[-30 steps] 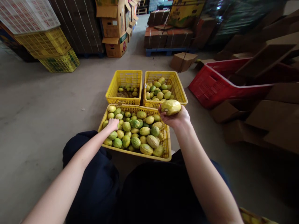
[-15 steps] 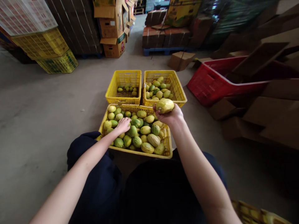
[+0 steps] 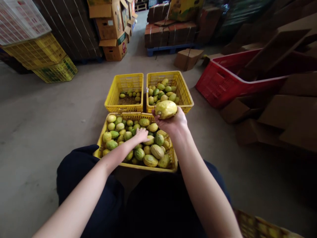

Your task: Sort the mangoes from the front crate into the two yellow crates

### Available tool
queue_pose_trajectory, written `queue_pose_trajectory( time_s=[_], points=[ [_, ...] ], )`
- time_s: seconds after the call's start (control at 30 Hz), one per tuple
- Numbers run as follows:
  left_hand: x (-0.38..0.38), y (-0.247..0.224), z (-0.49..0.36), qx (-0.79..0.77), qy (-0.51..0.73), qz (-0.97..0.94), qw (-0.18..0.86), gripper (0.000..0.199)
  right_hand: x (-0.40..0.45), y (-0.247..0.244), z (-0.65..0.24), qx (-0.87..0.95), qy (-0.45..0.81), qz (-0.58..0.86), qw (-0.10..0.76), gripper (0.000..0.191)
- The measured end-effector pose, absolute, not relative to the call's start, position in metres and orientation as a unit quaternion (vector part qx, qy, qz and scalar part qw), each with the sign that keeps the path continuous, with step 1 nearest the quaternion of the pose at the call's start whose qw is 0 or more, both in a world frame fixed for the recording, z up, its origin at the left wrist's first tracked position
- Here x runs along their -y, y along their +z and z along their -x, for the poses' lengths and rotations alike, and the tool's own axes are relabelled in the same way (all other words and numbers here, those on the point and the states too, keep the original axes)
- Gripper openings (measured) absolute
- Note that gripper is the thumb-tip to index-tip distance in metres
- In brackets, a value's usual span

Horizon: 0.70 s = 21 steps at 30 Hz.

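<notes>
A large yellow-green papaya [image 3: 165, 109] rests in my right hand [image 3: 176, 125], which cups it from below, palm up, above the far right part of the near yellow crate [image 3: 146, 167]. Many green and yellow papayas lie heaped in that crate. My left hand [image 3: 141, 135] reaches down over the middle of the heap, fingers spread and turned to the right. Its thumb side is at a yellowish papaya [image 3: 149, 140]; whether it presses on the fruit is hard to see.
Behind the near crate stand two more yellow crates: the left one [image 3: 109, 96] has a few small papayas, the right one [image 3: 187, 91] more and larger ones. A red crate [image 3: 213, 82] with cardboard stands at right. Stacked boxes [image 3: 111, 29] and crates [image 3: 55, 71] line the back left.
My left hand has moved right across the heap, from its left-middle part to its centre. My right hand still holds the papaya; the view has shifted slightly.
</notes>
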<state>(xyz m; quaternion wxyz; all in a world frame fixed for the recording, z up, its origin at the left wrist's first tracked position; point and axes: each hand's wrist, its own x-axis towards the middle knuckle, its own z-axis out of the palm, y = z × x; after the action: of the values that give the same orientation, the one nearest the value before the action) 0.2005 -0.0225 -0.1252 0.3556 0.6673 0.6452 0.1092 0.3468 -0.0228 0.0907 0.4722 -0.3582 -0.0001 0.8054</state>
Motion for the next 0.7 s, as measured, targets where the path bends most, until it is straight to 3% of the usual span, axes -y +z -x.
queue_pose_trajectory(
  time_s=[0.23, 0.37, 0.5, 0.63, 0.7],
  points=[
    [0.019, -0.104, -0.135, -0.644, 0.166, -0.615, 0.424, 0.046, 0.022, 0.088, -0.35, 0.019, 0.814, 0.321, 0.485, 0.038],
    [0.017, -0.073, -0.128, -0.634, 0.3, -0.497, 0.51, 0.048, 0.029, 0.097, -0.347, 0.067, 0.822, 0.298, 0.48, 0.028],
    [0.022, -0.017, -0.124, -0.533, 0.42, -0.366, 0.637, 0.045, 0.034, 0.097, -0.34, 0.11, 0.82, 0.321, 0.461, 0.017],
    [0.044, 0.029, -0.123, -0.433, 0.501, -0.275, 0.697, 0.061, 0.033, 0.081, -0.326, 0.139, 0.812, 0.359, 0.439, 0.021],
    [0.055, 0.037, -0.123, -0.38, 0.566, -0.2, 0.704, 0.05, 0.033, 0.07, -0.319, 0.155, 0.825, 0.355, 0.411, 0.023]
  ],
)
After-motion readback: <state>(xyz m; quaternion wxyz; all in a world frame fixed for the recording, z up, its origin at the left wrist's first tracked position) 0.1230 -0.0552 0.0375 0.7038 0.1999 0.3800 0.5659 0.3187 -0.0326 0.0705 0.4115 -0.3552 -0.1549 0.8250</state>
